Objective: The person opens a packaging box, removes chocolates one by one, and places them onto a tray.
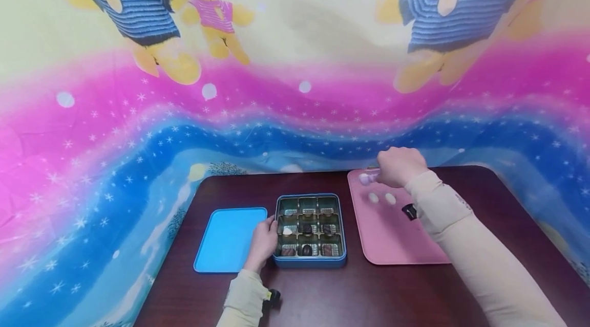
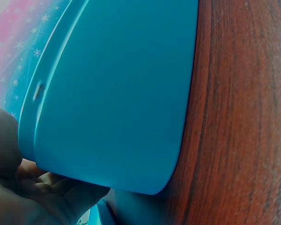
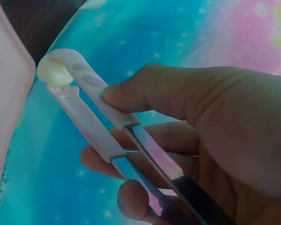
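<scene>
My left hand [image 1: 264,239] grips the left side of a blue square tin [image 1: 310,263], thumb by the rim and fingers against the outer wall. Inside, a gold divider tray [image 1: 308,217] carries dark and brown chocolates [image 1: 307,250] and one white piece [image 1: 288,231] in its middle and front rows. My right hand [image 1: 401,166] holds tongs [image 3: 91,86] with white paw-shaped tips. A round, cream-white candy [image 3: 54,71] is pinched between those tips, over the far left corner of a pink tray [image 1: 396,240]. Two white candies [image 1: 373,198] lie on the tray below.
A light blue lid [image 1: 228,242] lies flat left of the tin, partly behind the left forearm. The dark wooden table [image 1: 364,296] ends at a printed cloth backdrop [image 1: 295,127] behind it. The right forearm covers part of the pink tray.
</scene>
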### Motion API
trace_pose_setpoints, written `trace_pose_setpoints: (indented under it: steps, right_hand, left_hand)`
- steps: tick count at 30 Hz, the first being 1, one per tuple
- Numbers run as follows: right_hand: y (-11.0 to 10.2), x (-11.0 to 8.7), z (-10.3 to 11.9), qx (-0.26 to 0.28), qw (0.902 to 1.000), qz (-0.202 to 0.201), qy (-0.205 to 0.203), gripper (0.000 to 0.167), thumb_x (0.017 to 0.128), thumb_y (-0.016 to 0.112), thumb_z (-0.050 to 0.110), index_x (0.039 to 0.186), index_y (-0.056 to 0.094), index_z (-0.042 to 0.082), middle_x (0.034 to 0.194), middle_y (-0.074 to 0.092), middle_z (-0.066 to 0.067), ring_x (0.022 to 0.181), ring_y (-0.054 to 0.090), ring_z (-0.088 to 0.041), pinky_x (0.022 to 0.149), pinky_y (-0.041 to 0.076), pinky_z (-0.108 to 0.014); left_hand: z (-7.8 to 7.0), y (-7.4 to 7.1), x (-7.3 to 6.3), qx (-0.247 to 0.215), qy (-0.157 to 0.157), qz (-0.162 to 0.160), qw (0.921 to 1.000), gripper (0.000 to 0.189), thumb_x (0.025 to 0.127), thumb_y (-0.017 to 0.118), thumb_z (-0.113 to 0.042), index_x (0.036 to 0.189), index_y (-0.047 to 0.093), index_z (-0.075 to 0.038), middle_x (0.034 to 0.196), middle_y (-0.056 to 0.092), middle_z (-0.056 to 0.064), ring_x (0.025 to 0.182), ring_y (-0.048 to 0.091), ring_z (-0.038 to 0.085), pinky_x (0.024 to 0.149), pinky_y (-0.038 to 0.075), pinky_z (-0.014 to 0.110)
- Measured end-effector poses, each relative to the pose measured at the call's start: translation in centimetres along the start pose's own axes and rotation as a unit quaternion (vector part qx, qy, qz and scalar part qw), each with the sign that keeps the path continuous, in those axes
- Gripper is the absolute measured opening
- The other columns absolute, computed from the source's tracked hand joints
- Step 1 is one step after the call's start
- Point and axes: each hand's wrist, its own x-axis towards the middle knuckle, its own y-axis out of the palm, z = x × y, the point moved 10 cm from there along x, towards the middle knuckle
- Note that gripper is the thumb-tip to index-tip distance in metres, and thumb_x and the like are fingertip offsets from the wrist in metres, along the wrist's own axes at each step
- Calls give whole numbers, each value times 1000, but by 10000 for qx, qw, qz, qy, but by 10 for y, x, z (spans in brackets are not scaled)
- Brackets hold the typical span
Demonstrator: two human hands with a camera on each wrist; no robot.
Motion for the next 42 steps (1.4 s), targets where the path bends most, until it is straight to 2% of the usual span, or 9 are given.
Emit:
trace_pose_setpoints:
  steps: [4,9,14,19,25,30,32,38,42]
  right_hand:
    - [9,1,-16,78,9999,87,122,28,90,74,39,87,69,12,70,55,-3,67,53,-23,55,44,-41]
    - [22,3,-39,148,9994,224,236,28,89,74,39,81,68,14,69,53,-4,68,53,-23,57,44,-42]
    - [38,6,-59,175,9985,396,333,29,90,74,40,88,71,11,77,59,-5,73,55,-25,60,48,-46]
    - [53,5,-76,250,9978,427,443,26,90,73,33,90,70,8,77,58,-7,71,54,-27,57,46,-44]
    - [68,5,-94,272,9969,466,566,26,89,72,30,95,71,5,79,62,-8,69,56,-27,53,47,-43]
    - [77,5,-101,165,9967,515,612,32,89,73,31,103,73,2,87,67,-13,73,59,-29,55,49,-46]
    - [81,5,-102,153,9961,599,624,35,89,74,32,105,73,1,88,68,-14,73,59,-30,56,50,-46]
    - [90,5,-102,214,9938,835,704,29,89,75,33,95,72,4,79,62,-10,69,55,-28,58,48,-45]
    - [92,5,-101,171,9937,837,722,27,90,75,32,95,72,5,83,64,-11,71,55,-28,58,48,-45]
  left_hand:
    - [1,1,-1,-96,-33,23,9999,43,108,44,-12,145,46,12,137,58,28,122,59,37,96,51,53]
    - [1,0,-1,-145,-48,14,9999,43,108,44,-12,145,46,12,134,59,27,120,60,37,94,52,52]
    - [0,0,-1,-147,-50,1,9999,43,108,44,-12,144,47,12,136,59,27,122,59,37,95,52,52]
    - [1,0,0,-104,-72,-9,9999,43,109,44,-13,144,48,11,137,58,27,123,58,37,99,50,54]
    - [2,0,0,-77,-79,-3,9999,43,109,44,-14,144,48,11,137,58,26,118,61,33,90,53,48]
    - [1,0,1,-25,-64,-26,10000,44,109,44,-13,145,47,11,139,57,27,116,60,32,82,52,43]
    - [1,0,1,-28,-67,-24,10000,44,109,44,-13,145,46,11,139,56,27,118,60,33,84,52,45]
    - [0,0,1,-43,-31,-16,10000,43,109,44,-12,144,47,12,136,59,27,121,59,35,96,51,52]
    - [-1,-1,1,-37,-18,-11,10000,43,108,44,-12,144,47,12,134,60,26,118,61,34,92,53,50]
